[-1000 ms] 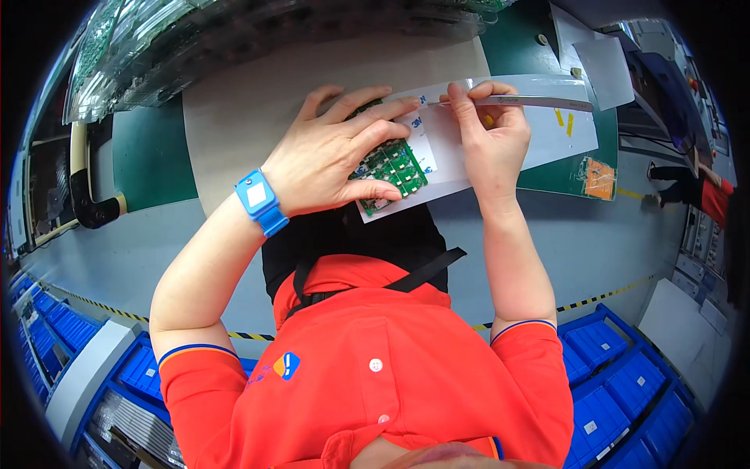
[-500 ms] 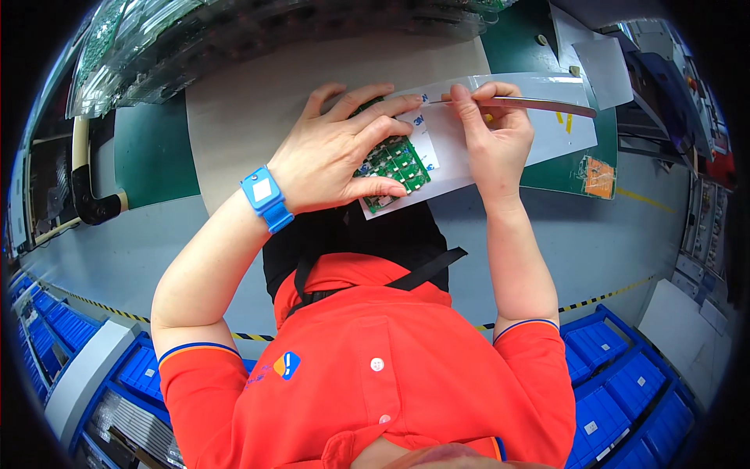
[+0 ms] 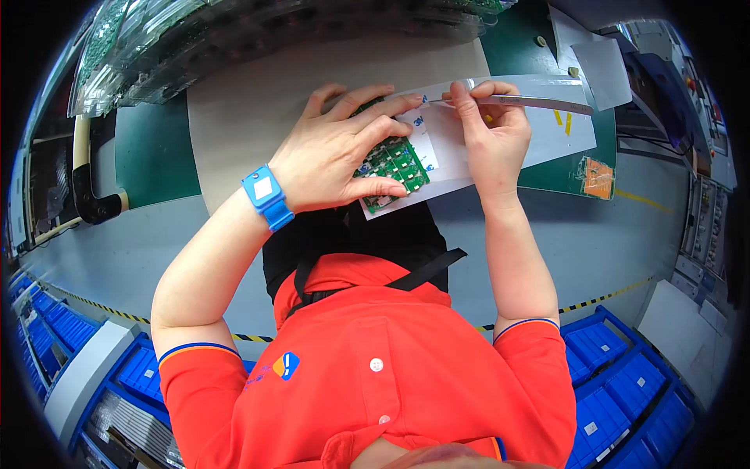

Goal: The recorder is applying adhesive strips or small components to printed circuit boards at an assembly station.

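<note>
Beyond the red shirt [image 3: 328, 383], the left hand [image 3: 332, 152], fingers apart, rests across a green circuit board [image 3: 397, 168] on a white sheet [image 3: 455, 164], while the right hand [image 3: 496, 137] clamps its fingers on silvery tweezers [image 3: 547, 103] near a blue-marked film [image 3: 426, 150], with clear plastic packaging [image 3: 273, 43] piled farther off.

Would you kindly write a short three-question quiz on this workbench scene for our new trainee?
1. True or false: the left hand is touching the green circuit board.
2. Which hand holds the slim metal tool?
3. What colour is the wristband?
a) orange
b) blue
c) black

Key:
1. True
2. The right hand
3. b
</note>
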A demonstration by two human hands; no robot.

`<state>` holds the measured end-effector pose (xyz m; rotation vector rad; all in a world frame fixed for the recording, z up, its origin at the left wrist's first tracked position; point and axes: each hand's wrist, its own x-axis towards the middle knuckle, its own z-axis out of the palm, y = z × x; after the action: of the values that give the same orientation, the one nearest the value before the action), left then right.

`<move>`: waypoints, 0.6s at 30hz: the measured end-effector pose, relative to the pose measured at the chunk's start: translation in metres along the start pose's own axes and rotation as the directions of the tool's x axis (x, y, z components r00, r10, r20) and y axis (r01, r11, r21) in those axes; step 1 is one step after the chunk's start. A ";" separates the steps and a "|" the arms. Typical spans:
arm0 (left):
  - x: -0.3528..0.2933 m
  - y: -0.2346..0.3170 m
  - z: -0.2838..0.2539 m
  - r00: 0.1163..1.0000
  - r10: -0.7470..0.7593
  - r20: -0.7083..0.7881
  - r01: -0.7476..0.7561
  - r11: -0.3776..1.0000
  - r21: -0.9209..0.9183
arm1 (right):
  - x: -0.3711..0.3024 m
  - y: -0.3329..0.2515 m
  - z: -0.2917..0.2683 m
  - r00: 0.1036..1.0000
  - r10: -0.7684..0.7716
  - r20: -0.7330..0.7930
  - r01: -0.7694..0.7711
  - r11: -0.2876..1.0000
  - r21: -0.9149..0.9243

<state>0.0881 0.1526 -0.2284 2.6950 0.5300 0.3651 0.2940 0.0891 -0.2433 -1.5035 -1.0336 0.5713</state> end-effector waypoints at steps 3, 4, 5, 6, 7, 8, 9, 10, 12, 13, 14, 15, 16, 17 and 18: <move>0.000 -0.001 0.000 1.000 -0.002 0.004 0.002 1.000 0.000 | 0.000 0.002 0.003 0.998 -0.028 -0.058 0.031 0.999 0.044; -0.001 -0.001 0.000 1.000 -0.004 0.005 0.004 1.000 -0.002 | -0.001 0.002 0.004 0.998 -0.026 -0.051 0.028 0.999 0.041; 0.000 -0.001 0.000 1.000 -0.002 0.004 0.002 1.000 -0.002 | -0.001 0.000 0.002 0.998 -0.028 -0.052 0.030 0.999 0.041; 0.000 -0.002 0.000 1.000 0.002 0.004 -0.002 1.000 -0.009 | -0.002 -0.002 0.000 1.000 0.002 0.002 -0.002 1.000 -0.016; 0.001 -0.003 0.000 1.000 0.007 0.004 -0.007 1.000 -0.016 | -0.002 -0.004 -0.001 0.998 0.035 0.055 -0.031 0.997 -0.074; 0.001 -0.003 -0.001 1.000 0.008 0.004 -0.007 1.000 -0.015 | -0.002 -0.004 -0.002 0.998 0.034 0.054 -0.030 0.997 -0.074; 0.002 -0.003 -0.002 1.000 0.010 0.004 -0.010 1.000 -0.013 | -0.002 -0.005 -0.002 0.998 0.033 0.058 -0.028 0.996 -0.082; 0.002 -0.003 -0.002 1.000 0.012 0.004 -0.012 1.000 -0.011 | -0.003 -0.005 -0.002 0.998 0.031 0.061 -0.026 0.996 -0.091; 0.003 -0.003 -0.002 1.000 0.015 0.002 -0.015 1.000 -0.010 | -0.002 -0.002 -0.002 0.998 0.021 0.065 -0.015 0.995 -0.098; 0.003 -0.003 -0.002 1.000 0.017 -0.001 -0.017 1.000 -0.009 | -0.002 -0.001 -0.003 0.997 0.010 0.071 -0.003 0.995 -0.104; 0.003 -0.004 -0.002 1.000 0.016 -0.001 -0.016 1.000 -0.009 | -0.002 -0.002 -0.003 0.997 0.011 0.072 -0.003 0.995 -0.104; 0.004 -0.004 -0.002 1.000 0.017 -0.010 -0.017 1.000 -0.009 | -0.003 -0.003 -0.004 0.994 -0.080 0.070 0.088 0.989 -0.118; 0.004 -0.005 -0.002 1.000 0.017 -0.019 -0.017 1.000 -0.008 | -0.005 -0.004 -0.005 0.983 -0.171 0.071 0.179 0.975 -0.131; 0.004 -0.008 -0.003 1.000 0.010 -0.021 -0.010 1.000 -0.005 | -0.005 -0.007 -0.005 0.982 -0.173 0.077 0.182 0.975 -0.126; 0.005 -0.013 -0.003 1.000 0.007 -0.011 -0.007 1.000 0.005 | -0.004 -0.012 -0.005 0.987 -0.158 0.024 0.157 0.988 0.009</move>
<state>0.0880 0.1664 -0.2300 2.7014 0.5258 0.3814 0.2931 0.0827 -0.2313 -1.3967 -1.1567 0.4824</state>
